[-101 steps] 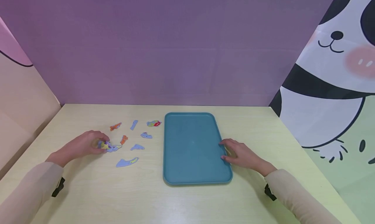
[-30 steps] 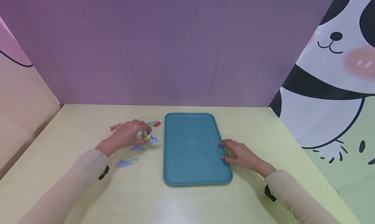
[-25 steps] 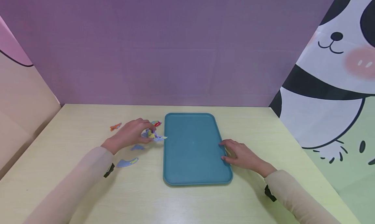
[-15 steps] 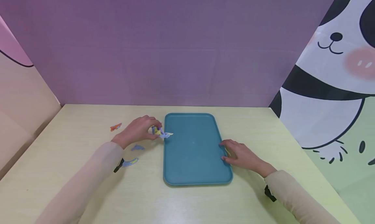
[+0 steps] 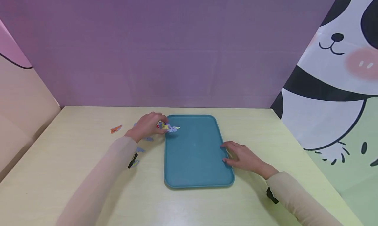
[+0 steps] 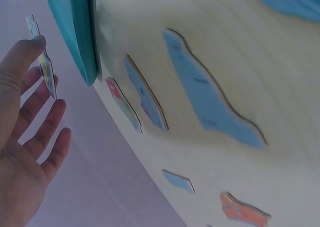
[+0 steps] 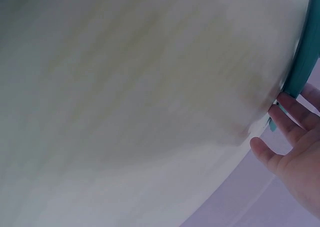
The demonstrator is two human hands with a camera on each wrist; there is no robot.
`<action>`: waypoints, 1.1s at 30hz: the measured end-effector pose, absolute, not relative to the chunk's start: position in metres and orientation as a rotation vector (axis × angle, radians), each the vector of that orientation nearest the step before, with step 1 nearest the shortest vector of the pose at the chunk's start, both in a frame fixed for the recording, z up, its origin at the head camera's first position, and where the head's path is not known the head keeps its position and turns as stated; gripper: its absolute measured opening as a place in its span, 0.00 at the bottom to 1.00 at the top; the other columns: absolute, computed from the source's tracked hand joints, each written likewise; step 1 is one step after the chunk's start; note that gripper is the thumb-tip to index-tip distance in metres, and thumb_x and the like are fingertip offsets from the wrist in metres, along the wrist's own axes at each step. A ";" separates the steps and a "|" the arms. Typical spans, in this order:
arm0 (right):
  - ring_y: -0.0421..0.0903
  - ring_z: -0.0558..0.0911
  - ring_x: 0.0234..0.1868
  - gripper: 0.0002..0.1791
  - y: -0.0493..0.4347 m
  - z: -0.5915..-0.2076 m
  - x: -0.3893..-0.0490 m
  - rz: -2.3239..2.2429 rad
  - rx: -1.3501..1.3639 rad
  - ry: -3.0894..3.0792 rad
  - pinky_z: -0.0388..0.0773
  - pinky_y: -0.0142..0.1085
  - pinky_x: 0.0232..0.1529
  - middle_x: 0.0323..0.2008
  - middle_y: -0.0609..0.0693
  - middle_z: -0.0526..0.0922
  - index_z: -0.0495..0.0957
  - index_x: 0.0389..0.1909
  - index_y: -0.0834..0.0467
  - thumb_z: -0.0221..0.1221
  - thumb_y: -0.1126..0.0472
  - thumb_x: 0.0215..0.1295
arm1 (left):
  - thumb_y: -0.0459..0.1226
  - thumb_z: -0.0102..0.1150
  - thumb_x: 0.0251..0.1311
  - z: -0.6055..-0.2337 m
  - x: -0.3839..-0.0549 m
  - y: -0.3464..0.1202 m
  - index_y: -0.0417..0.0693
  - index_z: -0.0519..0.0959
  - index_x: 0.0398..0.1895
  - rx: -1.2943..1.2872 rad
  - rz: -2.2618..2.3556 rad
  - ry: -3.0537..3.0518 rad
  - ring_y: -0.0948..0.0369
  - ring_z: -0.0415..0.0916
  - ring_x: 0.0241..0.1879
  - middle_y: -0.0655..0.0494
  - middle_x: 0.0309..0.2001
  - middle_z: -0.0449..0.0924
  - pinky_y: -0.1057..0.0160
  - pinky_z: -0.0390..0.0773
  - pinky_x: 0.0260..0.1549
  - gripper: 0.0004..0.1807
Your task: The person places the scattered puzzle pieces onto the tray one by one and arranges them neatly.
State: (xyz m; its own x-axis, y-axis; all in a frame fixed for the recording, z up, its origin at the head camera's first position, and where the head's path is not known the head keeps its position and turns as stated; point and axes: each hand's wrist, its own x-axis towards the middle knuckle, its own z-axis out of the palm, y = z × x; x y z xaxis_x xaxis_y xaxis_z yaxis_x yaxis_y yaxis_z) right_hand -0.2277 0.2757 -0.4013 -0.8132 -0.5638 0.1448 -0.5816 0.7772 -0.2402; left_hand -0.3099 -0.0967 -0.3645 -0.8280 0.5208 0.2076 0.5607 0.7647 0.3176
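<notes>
The table [image 5: 189,203] (pale) bears a tray [image 5: 195,153] and flat pieces [image 6: 207,99].

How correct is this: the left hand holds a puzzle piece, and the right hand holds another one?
The left hand does hold a puzzle piece, but the right hand does not: it touches the right edge of the tray, as the head view shows.

Flat yellow-blue piece [image 5: 172,128], pinched, above teal tray [image 5: 195,153], far-left corner
</notes>
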 end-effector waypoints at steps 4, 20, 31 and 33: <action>0.54 0.74 0.55 0.26 0.275 -0.401 -0.228 0.423 0.939 -2.898 0.72 0.49 0.52 0.53 0.57 0.75 0.70 0.54 0.62 0.60 0.54 0.56 | 0.43 0.67 0.48 -0.364 -0.316 -0.091 0.49 0.80 0.45 -0.852 -0.586 -2.849 0.56 0.75 0.45 0.56 0.44 0.80 0.55 0.74 0.47 0.19; 0.54 0.74 0.55 0.26 0.275 -0.401 -0.227 0.420 0.936 -2.891 0.72 0.51 0.51 0.53 0.57 0.75 0.70 0.53 0.63 0.60 0.55 0.56 | 0.44 0.65 0.49 -0.376 -0.332 -0.075 0.47 0.80 0.44 -0.750 -0.575 -2.811 0.56 0.74 0.40 0.55 0.41 0.82 0.56 0.74 0.42 0.19; 0.55 0.74 0.54 0.25 0.275 -0.401 -0.227 0.410 0.947 -2.876 0.72 0.52 0.50 0.53 0.58 0.75 0.70 0.53 0.63 0.60 0.55 0.56 | 0.46 0.65 0.49 -0.385 -0.341 -0.062 0.49 0.80 0.44 -0.686 -0.486 -2.828 0.55 0.73 0.39 0.56 0.41 0.82 0.54 0.74 0.41 0.19; 0.55 0.75 0.54 0.25 0.275 -0.402 -0.227 0.407 0.951 -2.870 0.73 0.52 0.50 0.52 0.57 0.75 0.70 0.53 0.63 0.60 0.55 0.56 | 0.47 0.65 0.49 -0.388 -0.343 -0.061 0.50 0.80 0.44 -0.673 -0.481 -2.829 0.56 0.73 0.39 0.56 0.41 0.81 0.54 0.74 0.41 0.19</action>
